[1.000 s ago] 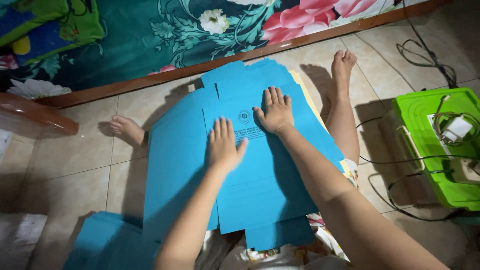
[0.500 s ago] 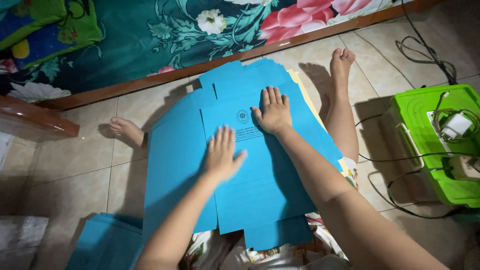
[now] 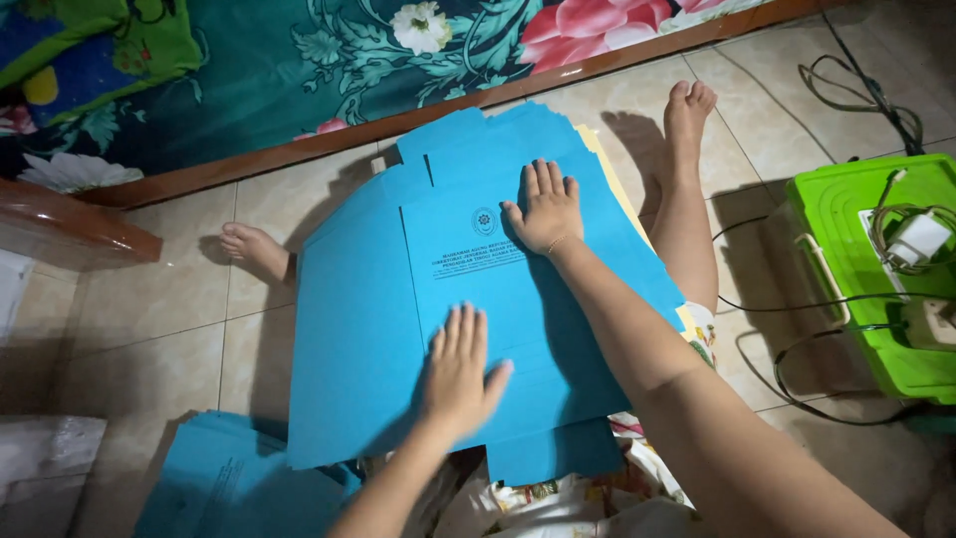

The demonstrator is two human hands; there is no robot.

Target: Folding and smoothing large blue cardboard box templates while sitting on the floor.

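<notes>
flat blue printed carton (image 3: pixel 368 329) on lap, green box (image 3: pixel 846 214) rightward

Your left hand (image 3: pixel 460 374) and right hand (image 3: pixel 546 209) press flat on the blue cardboard sheet (image 3: pixel 368 329); green box (image 3: pixel 876 289) at right.

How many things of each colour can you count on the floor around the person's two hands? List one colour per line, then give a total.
Blue: 2, the flat blue cardboard sheet under the left hand and right hand, and a stack of blue sheets at lower left.
Green: 1, the green plastic box.
White: 1, the white charger on that box.
Total: 4
</notes>
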